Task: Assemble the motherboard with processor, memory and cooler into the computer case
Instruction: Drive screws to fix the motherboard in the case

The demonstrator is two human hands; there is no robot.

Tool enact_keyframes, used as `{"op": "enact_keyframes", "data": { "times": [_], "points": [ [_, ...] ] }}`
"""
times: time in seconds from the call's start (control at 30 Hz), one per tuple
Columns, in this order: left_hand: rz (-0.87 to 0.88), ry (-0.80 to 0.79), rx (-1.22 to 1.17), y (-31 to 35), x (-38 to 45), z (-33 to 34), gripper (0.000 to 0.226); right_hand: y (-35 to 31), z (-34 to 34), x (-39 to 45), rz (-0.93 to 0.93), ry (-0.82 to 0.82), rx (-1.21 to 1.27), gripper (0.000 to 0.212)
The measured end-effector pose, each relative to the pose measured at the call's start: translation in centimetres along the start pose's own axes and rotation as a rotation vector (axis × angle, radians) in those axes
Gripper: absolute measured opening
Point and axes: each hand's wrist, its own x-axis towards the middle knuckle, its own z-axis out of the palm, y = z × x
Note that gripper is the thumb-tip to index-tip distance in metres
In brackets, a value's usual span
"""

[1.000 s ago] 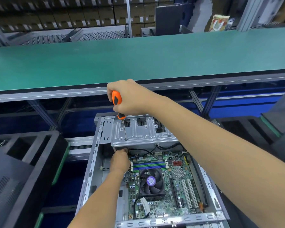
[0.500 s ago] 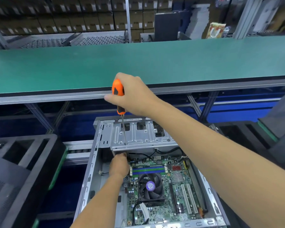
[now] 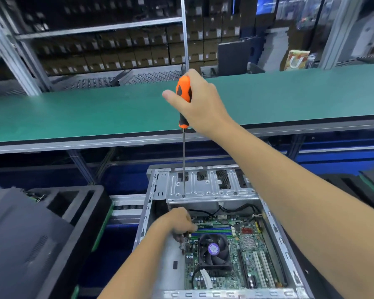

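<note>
Gripping, head view: my right hand [image 3: 200, 104] is wrapping the orange-and-black handle of the screwdriver [image 3: 183, 100], thumb sticking out to the left.
Shaft: it is hanging nearly upright, its tip showing against the front edge of the metal drive cage [image 3: 205, 186]; I cannot tell whether it is touching.
Left hand [image 3: 177, 223]: it is reaching down inside the computer case [image 3: 147, 223], fingers curled at the motherboard's upper-left corner; what they are pinching, if anything, is too blurred to tell.
Motherboard [image 3: 242, 262]: it is lying flat in the case, the cooler fan [image 3: 214, 249] sitting on it just below the blue memory slots [image 3: 212, 230].
In the way: my right forearm is crossing over the case's right wall and hiding part of it.
Around: a green conveyor belt [image 3: 95, 113] is running beyond the case, black foam trays [image 3: 58, 212] are sitting to the left, and stacked cartons [image 3: 125, 55] are filling the shelves behind.
</note>
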Motion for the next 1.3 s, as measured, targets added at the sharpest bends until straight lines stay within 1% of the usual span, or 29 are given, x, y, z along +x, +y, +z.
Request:
{"op": "enact_keyframes", "data": {
  "times": [0.03,0.07,0.17,0.23,0.37,0.4,0.47,0.53,0.67,0.8,0.87,0.93,1.03,1.1,1.2,1.3],
  "points": [
    [0.026,-0.002,-0.023,0.3,-0.8,-0.4,0.025,-0.5,-0.1,0.1,-0.014,0.017,-0.008,0.039],
    [0.052,0.036,-0.058,0.6,-1.4,-0.9,0.026,-0.9,-0.3,0.2,-0.023,0.034,-0.017,0.039],
    [0.118,0.219,-0.154,1.4,-2.5,-2.2,0.029,-1.8,-0.9,0.3,-0.055,0.058,-0.044,0.036],
    [0.159,0.283,-0.174,1.7,-2.7,-2.7,0.027,-1.9,-1.4,0.1,-0.069,0.081,-0.062,0.032],
    [0.333,0.301,-0.166,3.3,-1.9,-1.2,0.018,-1.6,-3.6,-0.7,-0.046,0.115,-0.109,0.030],
    [0.371,0.318,-0.135,4.1,-1.5,-0.6,0.020,-1.5,-4.4,-1.1,-0.036,0.130,-0.127,0.030],
    [0.453,0.358,-0.038,6.2,-0.7,0.7,0.031,-1.2,-6.4,-1.7,-0.012,0.164,-0.166,0.030],
    [0.552,0.347,0.048,8.9,-0.4,2.1,0.039,-0.7,-8.6,-2.4,0.011,0.201,-0.215,0.032],
    [0.770,0.283,0.237,14.8,-0.8,4.9,0.039,0.6,-13.2,-3.6,0.094,0.256,-0.364,0.035],
    [0.863,0.200,0.256,18.9,-0.6,7.6,0.038,2.6,-16.8,-4.5,0.135,0.295,-0.330,0.034],
    [0.869,0.130,0.278,20.4,-0.2,8.8,0.031,4.2,-18.2,-5.2,0.165,0.296,-0.328,0.033],
    [0.827,0.034,0.301,21.5,0.2,10.0,0.018,6.4,-19.1,-6.5,0.214,0.273,-0.305,0.032],
    [0.736,-0.042,0.356,23.1,0.8,11.9,0.014,10.2,-19.8,-8.7,0.314,0.192,-0.316,0.031],
    [0.662,-0.072,0.434,23.9,1.3,13.4,0.015,12.7,-20.0,-10.5,0.376,0.134,-0.302,0.030],
    [0.508,-0.079,0.591,25.3,1.9,15.9,0.024,15.6,-20.3,-13.1,0.457,0.098,-0.242,0.029],
    [0.349,-0.019,0.702,25.8,2.4,19.2,0.015,17.7,-20.5,-15.4,0.498,0.071,-0.184,0.031]
  ]
}}
